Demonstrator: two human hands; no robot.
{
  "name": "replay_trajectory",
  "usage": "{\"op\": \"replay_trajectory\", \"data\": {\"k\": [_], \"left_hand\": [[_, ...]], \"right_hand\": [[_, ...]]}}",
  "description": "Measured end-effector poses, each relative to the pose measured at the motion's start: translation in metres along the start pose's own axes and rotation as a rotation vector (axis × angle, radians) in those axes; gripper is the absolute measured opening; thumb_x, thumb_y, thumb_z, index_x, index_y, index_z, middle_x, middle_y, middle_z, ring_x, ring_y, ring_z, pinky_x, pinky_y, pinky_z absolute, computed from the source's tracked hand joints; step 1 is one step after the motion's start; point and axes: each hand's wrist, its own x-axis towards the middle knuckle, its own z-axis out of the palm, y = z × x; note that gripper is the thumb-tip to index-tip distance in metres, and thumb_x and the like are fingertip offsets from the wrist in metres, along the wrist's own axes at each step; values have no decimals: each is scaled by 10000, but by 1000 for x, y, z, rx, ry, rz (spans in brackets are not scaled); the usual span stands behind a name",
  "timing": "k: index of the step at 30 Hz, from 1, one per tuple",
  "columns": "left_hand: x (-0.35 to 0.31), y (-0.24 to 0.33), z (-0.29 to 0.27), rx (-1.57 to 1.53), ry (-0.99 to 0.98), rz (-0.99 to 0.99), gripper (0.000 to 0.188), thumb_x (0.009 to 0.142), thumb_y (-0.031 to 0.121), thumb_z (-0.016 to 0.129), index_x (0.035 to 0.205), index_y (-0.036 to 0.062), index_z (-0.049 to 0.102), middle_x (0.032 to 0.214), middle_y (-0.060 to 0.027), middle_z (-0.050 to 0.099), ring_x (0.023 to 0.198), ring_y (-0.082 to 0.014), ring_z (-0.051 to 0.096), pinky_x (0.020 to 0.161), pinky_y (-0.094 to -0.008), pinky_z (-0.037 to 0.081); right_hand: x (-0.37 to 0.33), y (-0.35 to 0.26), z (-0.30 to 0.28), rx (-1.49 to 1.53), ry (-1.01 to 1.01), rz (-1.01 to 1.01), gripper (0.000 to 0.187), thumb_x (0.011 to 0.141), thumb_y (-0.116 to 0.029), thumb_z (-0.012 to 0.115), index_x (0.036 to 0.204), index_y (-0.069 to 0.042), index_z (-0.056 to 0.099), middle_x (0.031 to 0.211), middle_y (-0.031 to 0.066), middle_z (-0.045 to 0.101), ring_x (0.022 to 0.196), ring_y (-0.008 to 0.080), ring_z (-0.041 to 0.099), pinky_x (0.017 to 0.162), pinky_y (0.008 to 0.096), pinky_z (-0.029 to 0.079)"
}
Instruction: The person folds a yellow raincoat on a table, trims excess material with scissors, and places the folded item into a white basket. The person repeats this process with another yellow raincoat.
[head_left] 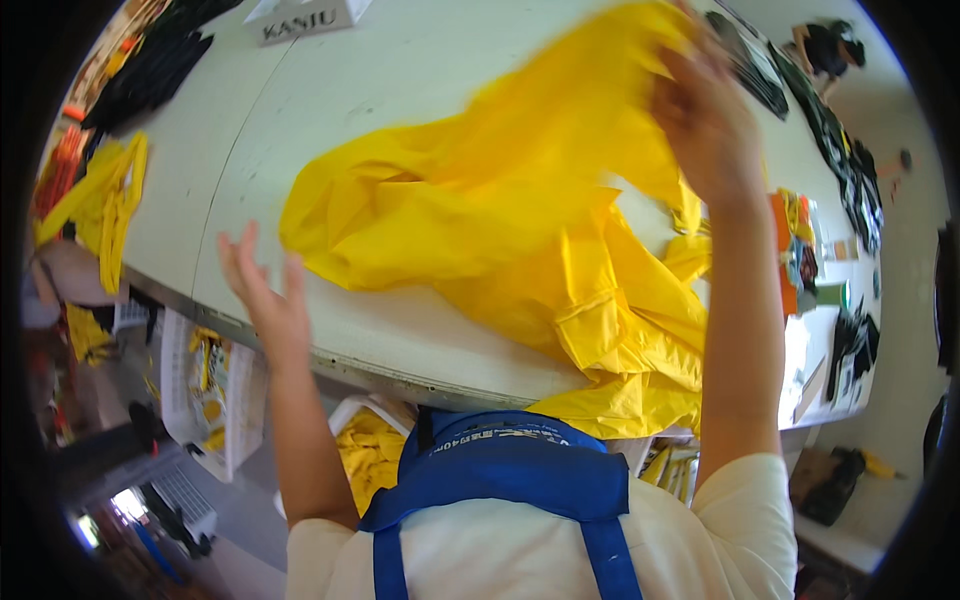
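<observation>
A large yellow garment [470, 210] of smooth, thin fabric lies bunched across the pale table [330, 70] in front of me. Its far right part is lifted and smeared by motion, and one end hangs over the near table edge by my blue apron. Raised at the upper right, my right hand [715, 130] is closed on the lifted fabric; its fingertips are blurred and partly hidden. My left hand [265, 290] is held near the left end of the garment, apart from it, fingers spread and nothing in them.
Folded yellow pieces [120, 210] and a dark stack [155, 75] lie along the left. A white box [305, 18] stands at the far edge. Below the table are a white basket [240, 420] and a bin of yellow cloth [370, 450]. Another person [830, 48] is at the far right.
</observation>
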Motion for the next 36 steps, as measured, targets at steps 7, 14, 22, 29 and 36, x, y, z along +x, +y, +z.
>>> {"op": "replay_trajectory", "data": {"k": [7, 14, 22, 29, 36], "left_hand": [[-18, 12, 116, -102, -278, 160, 643, 735, 45, 678, 1326, 73, 424, 1312, -190, 440, 1226, -357, 414, 1012, -410, 366], [40, 17, 61, -111, -632, -49, 495, 750, -80, 612, 1206, 106, 563, 1120, -115, 597, 1051, -253, 575, 904, -319, 450], [31, 44, 63, 44, -797, 567, 394, 761, 24, 616, 1149, 52, 553, 1131, -133, 565, 1041, -326, 538, 897, -375, 433], [-45, 100, 130, 109, -624, 1021, 587, 731, 148, 672, 1275, 115, 455, 1128, -162, 538, 1056, -332, 519, 904, -425, 428], [40, 128, 112, -183, -886, 668, 295, 786, 215, 638, 1042, 69, 628, 983, -127, 630, 904, -312, 604, 788, -387, 486]], "right_hand": [[-47, 32, -67, -399, 263, 114, 356, 955, -202, 475, 1260, -21, 498, 695, -18, 462, 537, 49, 373, 491, 190, 300], [-257, 148, -450, -555, 1134, 621, 277, 836, -205, 607, 1086, -101, 549, 732, 57, 583, 616, 156, 558, 478, 308, 404], [-192, 117, -215, -1221, 469, 295, 618, 850, -390, 621, 1265, 36, 453, 1145, 196, 595, 1094, 342, 553, 950, 430, 404], [-174, 173, -199, -1123, 700, 632, 807, 821, -476, 631, 1343, 50, 311, 1145, 327, 542, 1124, 399, 518, 974, 447, 395], [-190, 236, -281, -1138, 928, 747, 492, 802, -360, 685, 1070, 9, 500, 883, 212, 626, 757, 281, 630, 655, 376, 496]]}}
